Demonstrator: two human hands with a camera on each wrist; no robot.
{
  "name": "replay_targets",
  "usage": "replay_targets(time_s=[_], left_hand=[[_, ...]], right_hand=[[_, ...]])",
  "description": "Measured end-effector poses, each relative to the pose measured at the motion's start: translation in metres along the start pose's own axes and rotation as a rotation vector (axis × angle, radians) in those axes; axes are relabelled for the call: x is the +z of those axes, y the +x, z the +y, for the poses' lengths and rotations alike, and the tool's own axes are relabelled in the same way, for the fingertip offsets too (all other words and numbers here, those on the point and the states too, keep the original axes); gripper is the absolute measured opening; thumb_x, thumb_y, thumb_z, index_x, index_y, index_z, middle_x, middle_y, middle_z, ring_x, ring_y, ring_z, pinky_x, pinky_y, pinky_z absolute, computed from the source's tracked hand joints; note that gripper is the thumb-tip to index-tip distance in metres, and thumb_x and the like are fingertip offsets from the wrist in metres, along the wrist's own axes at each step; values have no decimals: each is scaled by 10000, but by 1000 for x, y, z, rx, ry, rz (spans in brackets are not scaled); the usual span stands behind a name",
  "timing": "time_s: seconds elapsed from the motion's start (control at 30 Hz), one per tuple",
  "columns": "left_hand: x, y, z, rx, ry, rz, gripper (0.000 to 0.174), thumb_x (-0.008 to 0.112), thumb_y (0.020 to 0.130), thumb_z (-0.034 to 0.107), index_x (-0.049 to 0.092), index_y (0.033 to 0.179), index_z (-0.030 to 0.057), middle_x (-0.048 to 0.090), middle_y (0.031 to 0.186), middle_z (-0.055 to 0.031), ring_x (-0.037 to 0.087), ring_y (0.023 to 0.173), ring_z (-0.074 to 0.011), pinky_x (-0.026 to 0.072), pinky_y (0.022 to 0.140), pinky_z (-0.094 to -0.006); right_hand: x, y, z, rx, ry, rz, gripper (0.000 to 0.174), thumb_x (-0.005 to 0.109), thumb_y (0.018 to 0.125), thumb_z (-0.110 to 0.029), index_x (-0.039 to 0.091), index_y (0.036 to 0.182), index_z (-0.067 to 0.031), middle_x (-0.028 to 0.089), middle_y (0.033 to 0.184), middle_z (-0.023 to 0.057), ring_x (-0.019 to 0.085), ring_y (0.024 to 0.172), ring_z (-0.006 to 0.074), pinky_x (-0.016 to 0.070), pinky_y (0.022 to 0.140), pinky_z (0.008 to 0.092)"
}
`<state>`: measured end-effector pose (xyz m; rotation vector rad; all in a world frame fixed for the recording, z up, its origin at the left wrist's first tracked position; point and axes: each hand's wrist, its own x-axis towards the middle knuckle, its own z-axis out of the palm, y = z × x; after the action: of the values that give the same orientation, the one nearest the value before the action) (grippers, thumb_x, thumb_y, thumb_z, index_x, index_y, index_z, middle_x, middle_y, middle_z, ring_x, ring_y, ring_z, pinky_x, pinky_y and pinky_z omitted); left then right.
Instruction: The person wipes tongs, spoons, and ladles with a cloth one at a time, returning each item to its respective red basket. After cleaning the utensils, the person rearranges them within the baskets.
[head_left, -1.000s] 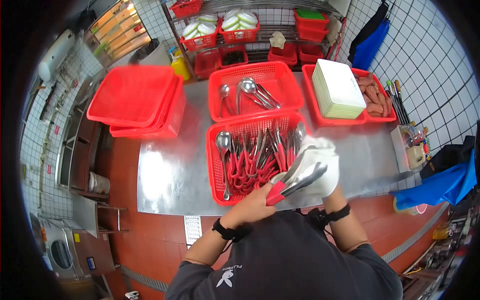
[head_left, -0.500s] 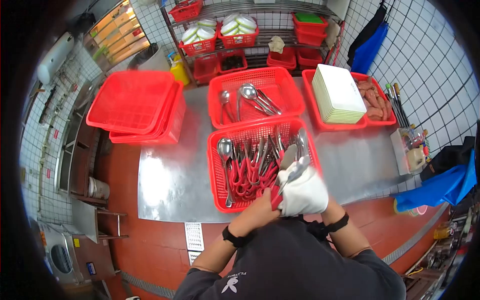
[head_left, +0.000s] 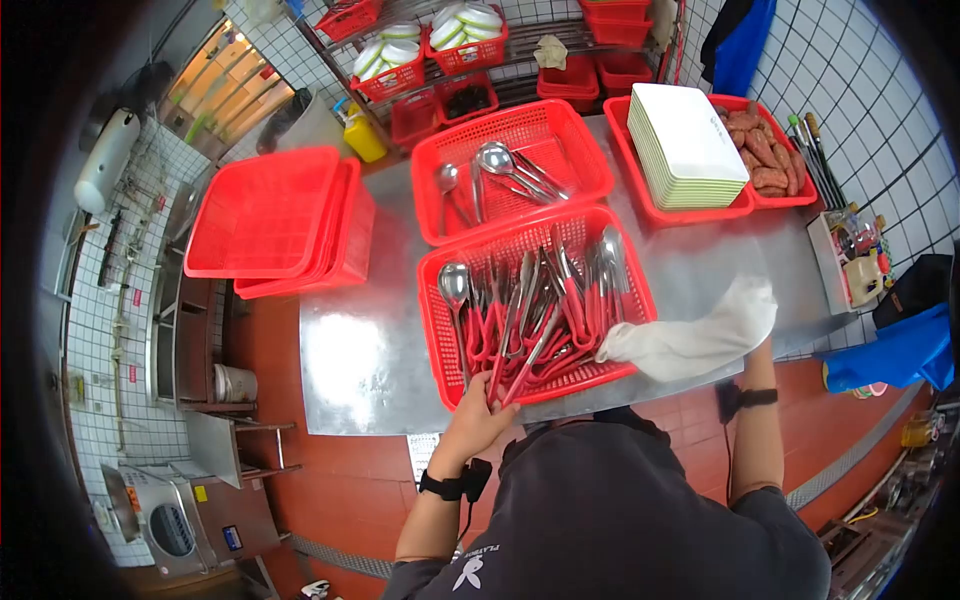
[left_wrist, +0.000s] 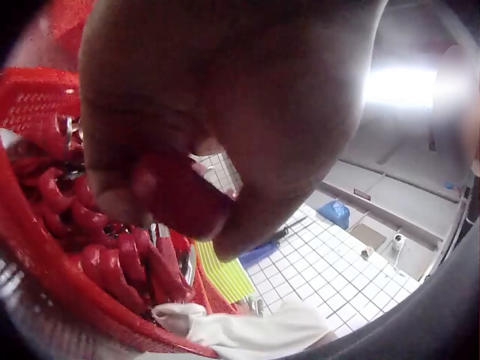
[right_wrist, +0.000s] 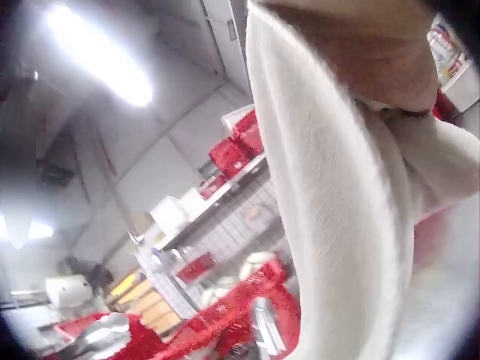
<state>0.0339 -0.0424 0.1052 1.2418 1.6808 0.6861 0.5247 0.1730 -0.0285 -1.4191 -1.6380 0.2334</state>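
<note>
My left hand point(head_left: 475, 425) is at the front rim of a red basket point(head_left: 432, 335), gripping a pair of red-handled tongs point(head_left: 522, 376). In the left wrist view the red handle point(left_wrist: 176, 196) sits between thumb and fingers. The basket holds many more red-handled tongs point(head_left: 575, 310) and, at its left side, a large metal spoon point(head_left: 454, 285). My right hand point(right_wrist: 367, 49) holds a white cloth point(head_left: 700, 335) out to the right of the basket. Cloth hides most of that hand in the head view, and its free end hangs by the basket's front right corner.
Behind stands another red basket point(head_left: 560, 130) with ladles and spoons point(head_left: 495, 158). Stacked red baskets point(head_left: 265, 215) are at the left. White trays point(head_left: 690, 130) and a basket of sausage-like brown pieces point(head_left: 765, 150) stand back right. A shelf of red baskets is beyond the metal table point(head_left: 360, 375).
The right hand with the cloth has swung away from the tongs to the right. The left hand has moved left and lowered the tongs to the front basket's rim.
</note>
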Motion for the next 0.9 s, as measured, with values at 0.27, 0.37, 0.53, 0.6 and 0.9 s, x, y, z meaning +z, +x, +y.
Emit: replay_targets(time_s=[0.27,0.37,0.53,0.6,0.9], left_hand=[[30,25,38,-61,12,12,631,705,837,144,355,1332,-34,610,930,-104,598,791,-179,498,730,-313],[41,32,39,-102,31,-25,632,626,908,230,289,1370,-39,633,998,-163,629,843,-224,505,756,-346],[55,43,48,-193,11,-145,620,534,971,285,227,1393,-50,607,1117,-244,632,928,-245,507,797,-351],[58,46,47,-115,62,-145,598,543,979,242,212,1394,-33,591,1183,-227,627,887,-207,525,753,-321],[60,50,63,140,-39,-325,748,719,853,217,278,1431,40,178,1527,-273,259,1422,-375,301,1136,-436]], right_hand=[[52,-96,13,166,-481,-375,237,615,784,-237,646,929,-52,679,881,159,659,898,336,519,806,396],[57,-100,10,283,-486,-323,233,607,768,-231,640,905,-45,676,880,171,648,887,364,514,776,422],[64,-107,26,150,-532,-141,107,566,717,-109,618,715,-16,641,750,182,629,719,401,507,631,468],[50,-88,-13,453,-326,-188,119,550,725,-105,606,727,0,639,748,206,620,734,432,492,623,480],[50,-88,0,665,-368,-371,403,580,823,-323,584,1090,-23,680,965,240,636,971,440,496,855,468]])
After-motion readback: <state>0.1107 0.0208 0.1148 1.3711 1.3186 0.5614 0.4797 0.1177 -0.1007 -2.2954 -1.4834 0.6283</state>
